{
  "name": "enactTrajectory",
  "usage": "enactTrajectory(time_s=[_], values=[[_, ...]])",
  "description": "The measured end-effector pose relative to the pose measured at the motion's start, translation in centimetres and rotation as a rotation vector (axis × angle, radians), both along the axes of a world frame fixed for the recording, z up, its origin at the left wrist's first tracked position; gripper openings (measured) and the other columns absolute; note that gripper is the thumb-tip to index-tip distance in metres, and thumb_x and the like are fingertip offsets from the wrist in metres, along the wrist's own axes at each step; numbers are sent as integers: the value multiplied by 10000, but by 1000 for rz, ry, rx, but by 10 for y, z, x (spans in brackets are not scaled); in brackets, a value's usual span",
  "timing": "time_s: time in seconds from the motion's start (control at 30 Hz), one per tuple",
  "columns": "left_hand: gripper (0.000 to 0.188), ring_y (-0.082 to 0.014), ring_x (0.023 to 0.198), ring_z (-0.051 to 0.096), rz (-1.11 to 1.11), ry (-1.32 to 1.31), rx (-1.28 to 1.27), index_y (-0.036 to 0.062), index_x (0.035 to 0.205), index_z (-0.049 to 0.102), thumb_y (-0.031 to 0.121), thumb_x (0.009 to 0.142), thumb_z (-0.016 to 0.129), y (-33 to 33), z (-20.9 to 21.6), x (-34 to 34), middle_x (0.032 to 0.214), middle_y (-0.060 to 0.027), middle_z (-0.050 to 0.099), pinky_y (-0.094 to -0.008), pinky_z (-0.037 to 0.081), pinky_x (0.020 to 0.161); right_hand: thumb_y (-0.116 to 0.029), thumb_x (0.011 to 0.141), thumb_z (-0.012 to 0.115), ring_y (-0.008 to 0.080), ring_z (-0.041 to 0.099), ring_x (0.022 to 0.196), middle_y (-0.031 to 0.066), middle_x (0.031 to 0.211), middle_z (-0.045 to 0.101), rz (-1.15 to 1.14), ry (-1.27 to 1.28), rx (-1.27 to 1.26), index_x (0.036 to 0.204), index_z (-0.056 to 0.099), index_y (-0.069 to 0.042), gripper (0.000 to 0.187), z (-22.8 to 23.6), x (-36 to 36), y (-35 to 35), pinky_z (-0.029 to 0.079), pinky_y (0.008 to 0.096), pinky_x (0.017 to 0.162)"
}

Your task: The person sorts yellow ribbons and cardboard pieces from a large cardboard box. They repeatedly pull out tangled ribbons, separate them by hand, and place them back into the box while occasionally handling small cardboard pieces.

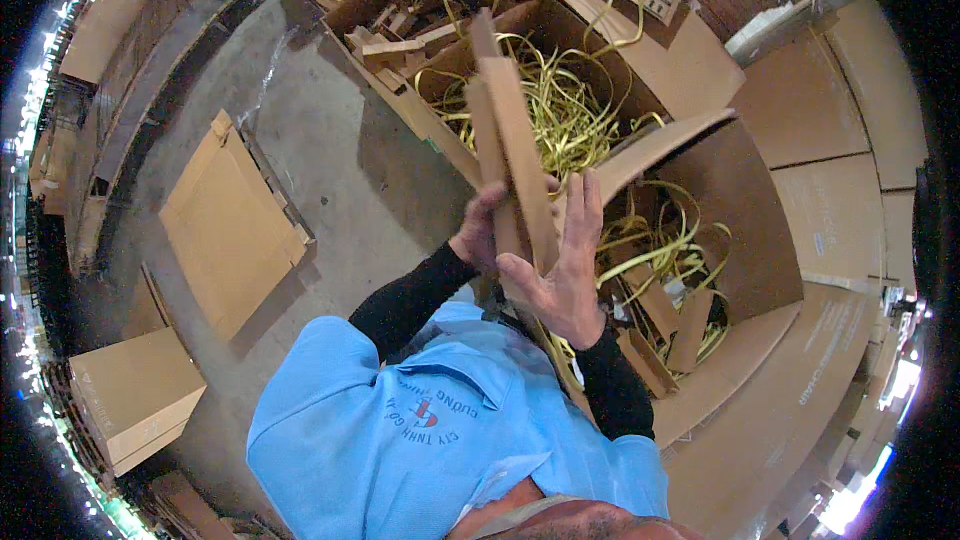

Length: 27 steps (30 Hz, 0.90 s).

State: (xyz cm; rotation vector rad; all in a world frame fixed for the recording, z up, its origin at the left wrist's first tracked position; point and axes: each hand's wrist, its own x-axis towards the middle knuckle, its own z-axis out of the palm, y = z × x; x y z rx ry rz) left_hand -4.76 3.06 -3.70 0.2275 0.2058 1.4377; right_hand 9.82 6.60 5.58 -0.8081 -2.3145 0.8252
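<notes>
In front of my chest I hold long brown cardboard strips (520, 140) upright, slightly blurred at their upper ends. My left hand (480, 228) is closed round their lower left side. My right hand (562, 275) lies against their right side, its fingers stretched out and the thumb apart. Behind the strips is a large cardboard box (452, 135) holding a tangle of yellow-green strapping (575, 115). Nearer on the right, another open box (745, 205) contains more strapping (660, 265) and brown pieces (690, 330).
Brown scraps (390, 48) fill the far left part of the boxes. A flat cardboard sheet (235, 230) lies on the grey concrete floor (350, 180) at left. A closed carton (135, 390) stands at the lower left. Large cardboard panels (820, 210) stand along the right.
</notes>
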Motion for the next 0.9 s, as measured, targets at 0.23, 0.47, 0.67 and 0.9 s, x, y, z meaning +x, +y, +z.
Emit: enactTrajectory(time_s=[0.23, 0.47, 0.67, 0.9], values=[[674, -261, 1002, 643, 528, 375, -75, 65, 1345, 464, 572, 911, 558, 113, -43, -232, 1183, -132, 617, -420, 552, 871, -291, 822, 754, 314, 370, 1396, 178, 1500, 387, -176, 263, -422, 1480, 336, -12, 828, 2, 6, 26, 294, 437, 1146], [709, -374, 1341, 377, 532, 642, -883, 308, 1526, 265, 551, 923, 550, 127, -166, -370, 1508, -190, 316, -598, 375, 1039, -272, 891, 700, 255, 561, 1214, 154, 1312, 590, -613, 134, -336, 1381, 498, -9, 592, -48, 131, 8, 408, 365, 1058], [596, -357, 1389, 374, 371, 757, -616, 106, 1544, 179, 310, 1044, 429, 56, -173, -195, 1520, -192, 345, -523, 364, 1104, -321, 844, 742, 309, 614, 1118, 183, 1209, 648, -1215, -360, -327, 1327, 540, 2, 614, -94, 326, -36, 463, 393, 985], [261, -277, 1120, 619, 418, 1028, -357, 29, 1185, 520, 176, 978, 585, 64, -78, -44, 1226, -139, 637, -421, 526, 909, -282, 718, 803, 386, 585, 1158, 224, 1270, 598, -876, -736, -300, 1385, 477, -25, 786, -160, 411, -21, 441, 453, 1013]])
